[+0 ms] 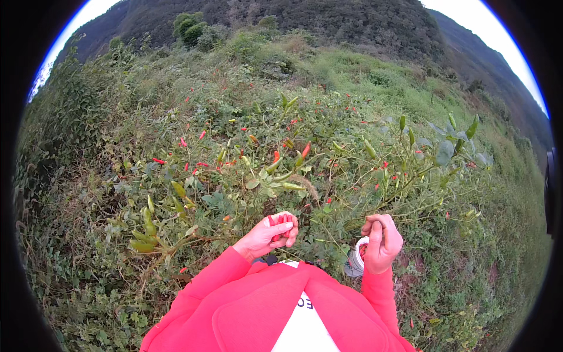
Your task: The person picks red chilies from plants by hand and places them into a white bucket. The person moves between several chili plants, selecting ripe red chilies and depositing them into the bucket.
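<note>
My left hand is closed around several small red chili peppers, which show between the thumb and curled fingers. To the right, my right hand has its fingers curled and its thumb raised beside a green chili plant branch. Whether its fingertips pinch the branch or anything else is hard to see. Partly behind that hand stands a white container with red peppers visible inside its rim. Green chili peppers grow upright on the branches ahead, and a ripe red chili points upward near the middle.
Branches with large green peppers reach in at the left, close to my left forearm. A dry grass seed head arches over the plants in front. Dense weeds cover the slope, with wooded hills behind.
</note>
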{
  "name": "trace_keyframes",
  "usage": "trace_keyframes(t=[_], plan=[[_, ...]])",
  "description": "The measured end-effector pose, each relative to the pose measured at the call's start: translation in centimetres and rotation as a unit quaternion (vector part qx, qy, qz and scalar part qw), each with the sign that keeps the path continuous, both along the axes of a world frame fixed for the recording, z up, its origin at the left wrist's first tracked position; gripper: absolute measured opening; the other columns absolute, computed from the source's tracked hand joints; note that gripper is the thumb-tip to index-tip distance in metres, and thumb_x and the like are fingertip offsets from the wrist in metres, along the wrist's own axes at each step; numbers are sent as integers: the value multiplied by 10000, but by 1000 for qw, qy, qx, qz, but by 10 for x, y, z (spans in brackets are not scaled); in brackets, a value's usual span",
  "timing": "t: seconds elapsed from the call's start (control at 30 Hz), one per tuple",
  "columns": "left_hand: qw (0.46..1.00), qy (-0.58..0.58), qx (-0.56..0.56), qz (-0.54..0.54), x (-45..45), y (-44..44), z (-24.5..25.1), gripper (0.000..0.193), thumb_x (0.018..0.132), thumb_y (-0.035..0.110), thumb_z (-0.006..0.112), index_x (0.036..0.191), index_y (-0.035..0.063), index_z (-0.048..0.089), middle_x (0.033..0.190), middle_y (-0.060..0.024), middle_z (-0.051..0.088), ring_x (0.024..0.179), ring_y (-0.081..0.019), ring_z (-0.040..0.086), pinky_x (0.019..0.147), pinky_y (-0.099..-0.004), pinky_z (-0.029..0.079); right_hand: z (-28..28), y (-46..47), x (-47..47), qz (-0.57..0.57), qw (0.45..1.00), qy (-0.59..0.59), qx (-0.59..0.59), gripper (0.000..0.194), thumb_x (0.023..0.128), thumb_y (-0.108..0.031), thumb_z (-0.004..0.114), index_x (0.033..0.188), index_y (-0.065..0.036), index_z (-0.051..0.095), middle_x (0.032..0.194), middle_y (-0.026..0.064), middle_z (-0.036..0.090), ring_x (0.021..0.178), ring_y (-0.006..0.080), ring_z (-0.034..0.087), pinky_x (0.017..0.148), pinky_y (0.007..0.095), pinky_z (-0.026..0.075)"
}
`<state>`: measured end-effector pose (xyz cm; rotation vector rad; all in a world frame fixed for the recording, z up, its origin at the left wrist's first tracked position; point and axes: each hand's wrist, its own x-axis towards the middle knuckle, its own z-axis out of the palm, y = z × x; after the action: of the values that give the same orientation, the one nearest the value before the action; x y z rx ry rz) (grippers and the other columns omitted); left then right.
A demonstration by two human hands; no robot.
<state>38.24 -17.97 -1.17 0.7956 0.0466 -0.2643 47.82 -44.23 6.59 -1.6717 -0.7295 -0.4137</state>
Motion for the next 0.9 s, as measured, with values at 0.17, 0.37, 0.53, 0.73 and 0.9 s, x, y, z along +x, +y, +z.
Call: trace_keyframes(t=[0.17,0.37,0.53,0.73,0.9], plan=[[998,-46,2,49,-15,-1,22,117,1046,194,531,1006,85,513,889,-13,518,737,-98,537,465,-174,305,-53,68,26,176,966,138,-127,182,970,-63,582,1116,27,642,897,114,691,719,161,666,659,264,535],[997,-44,8,65,-29,4,22,194,1045,240,533,935,109,443,802,-10,432,645,-95,434,478,-196,290,-62,118,41,235,923,295,-73,328,999,-106,538,1308,3,545,1065,90,702,806,120,678,700,267,541],[993,5,40,107,-25,4,22,232,1037,242,542,877,94,462,707,-22,474,579,-113,437,474,-220,301,-68,125,50,251,908,331,-50,414,1012,-123,510,1404,3,467,1152,73,688,794,81,649,621,214,493],[991,-7,7,135,-25,-4,6,328,1062,303,495,816,108,399,631,10,350,542,-115,329,464,-240,280,-143,98,53,281,924,252,-56,383,979,-210,543,1305,-8,530,1025,55,703,747,124,660,660,275,531],[994,5,-23,106,-3,-30,9,311,1054,284,511,820,122,384,672,3,359,663,-128,377,629,-281,373,-136,30,37,188,871,441,-106,316,979,-216,529,1201,-15,626,942,71,736,695,121,686,579,290,524]])
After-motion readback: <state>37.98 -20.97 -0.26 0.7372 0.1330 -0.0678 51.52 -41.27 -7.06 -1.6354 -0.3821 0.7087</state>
